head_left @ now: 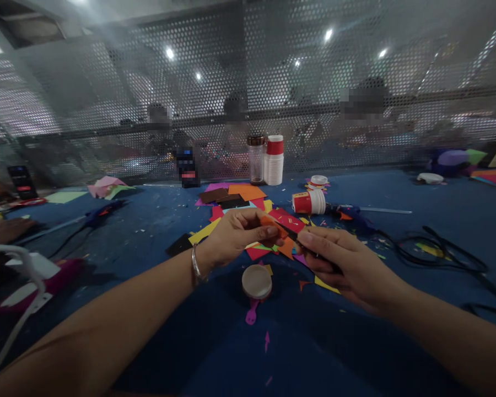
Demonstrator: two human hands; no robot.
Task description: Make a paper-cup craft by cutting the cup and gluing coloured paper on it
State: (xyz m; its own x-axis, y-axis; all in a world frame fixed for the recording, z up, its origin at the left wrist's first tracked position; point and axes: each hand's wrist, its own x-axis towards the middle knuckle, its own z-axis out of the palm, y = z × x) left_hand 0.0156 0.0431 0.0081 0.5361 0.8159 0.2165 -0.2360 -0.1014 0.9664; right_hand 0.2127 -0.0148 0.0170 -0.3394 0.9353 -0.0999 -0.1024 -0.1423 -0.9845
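Observation:
My left hand (242, 234) pinches a small piece of orange paper (273, 223) above the scattered paper. From the right, my right hand (334, 253) is closed round a dark, slim tool (291, 234), whose tip meets the orange piece; its handle is mostly hidden by my fingers, perhaps scissors. Below and between my hands a round, pale lid-like disc (257, 282) lies on the blue table (215, 342), with a purple paper shape (251, 314) sticking out from its near side. A small purple scrap (267, 341) lies nearer to me.
Colored paper sheets (247, 192) spread beyond my hands. Behind stand a clear bottle (256, 162) and stacked paper cups (274, 165). Right of them are a tipped red-and-white cup (308, 202), a blue glue gun (353, 216) and a black cable (442, 248). Another person's hand (8, 229) is at far left.

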